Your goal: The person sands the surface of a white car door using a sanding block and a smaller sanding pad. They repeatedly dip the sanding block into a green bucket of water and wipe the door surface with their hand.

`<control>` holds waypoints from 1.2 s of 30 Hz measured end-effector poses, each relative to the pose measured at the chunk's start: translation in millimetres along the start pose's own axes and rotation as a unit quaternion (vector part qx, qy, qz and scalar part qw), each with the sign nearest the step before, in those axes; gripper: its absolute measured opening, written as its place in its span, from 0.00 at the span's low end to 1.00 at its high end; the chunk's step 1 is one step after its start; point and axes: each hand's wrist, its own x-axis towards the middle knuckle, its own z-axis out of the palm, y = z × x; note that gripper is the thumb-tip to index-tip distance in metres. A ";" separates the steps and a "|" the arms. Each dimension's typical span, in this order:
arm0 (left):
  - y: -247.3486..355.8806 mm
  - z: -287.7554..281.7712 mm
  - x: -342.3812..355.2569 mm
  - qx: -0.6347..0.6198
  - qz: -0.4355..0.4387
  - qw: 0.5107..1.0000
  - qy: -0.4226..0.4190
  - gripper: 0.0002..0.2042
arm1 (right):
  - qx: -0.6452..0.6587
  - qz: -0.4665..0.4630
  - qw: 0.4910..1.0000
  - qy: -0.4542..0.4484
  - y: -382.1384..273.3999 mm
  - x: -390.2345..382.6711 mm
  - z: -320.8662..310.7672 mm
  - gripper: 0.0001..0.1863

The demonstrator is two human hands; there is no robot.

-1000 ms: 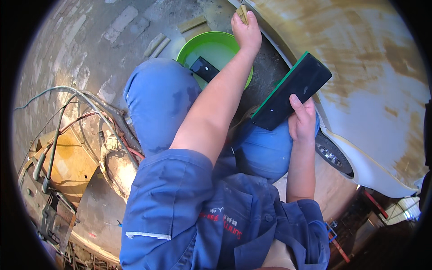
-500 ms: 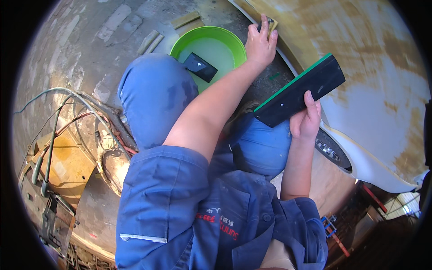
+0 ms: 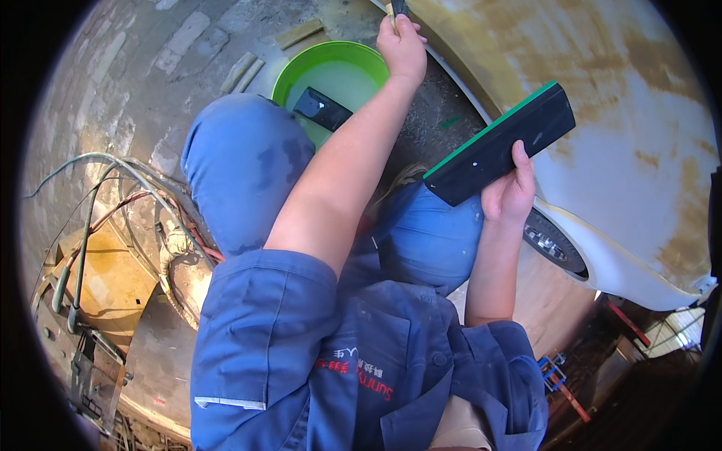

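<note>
My left hand [image 3: 400, 49], reaching to the top beside the car panel [image 3: 628, 98], grips a small tan and dark piece [image 3: 392, 12], partly hidden by my fingers. My right hand [image 3: 510, 192] holds a long black block [image 3: 499, 144] with a green edge, tilted up to the right, thumb on its face. Under my left forearm is a green tub [image 3: 282, 79] of cloudy liquid, with a smaller black block [image 3: 323, 109] in it. Thin pale strips [image 3: 242, 74] lie left of the tub, and a flat tan piece [image 3: 299, 32] lies behind it.
My blue-clad knees are bent beside the tub. Tangled hoses and cables [image 3: 105, 195] and a yellowish sheet [image 3: 113, 278] lie at the left. A car wheel [image 3: 556, 244] sits below the panel at the right; a red metal bar [image 3: 571, 398] is at lower right.
My left hand went right along the panel, then back up and left with the small piece. The long block in my right hand has swung slightly toward the right, at a flatter tilt.
</note>
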 end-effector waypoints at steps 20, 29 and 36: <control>-12.4 0.2 -11.2 -0.153 -0.182 0.971 0.008 0.16 | -0.002 -0.040 0.999 -0.010 -34.1 -42.3 -30.0 0.20; -22.4 20.3 -18.8 -0.074 -0.169 0.983 -0.028 0.19 | -0.033 -0.046 0.998 -0.031 -38.9 -58.5 -40.3 0.22; -34.8 36.5 -48.2 -0.038 -0.174 0.984 -0.020 0.25 | -0.045 -0.052 0.998 -0.009 -23.8 -21.7 -39.1 0.21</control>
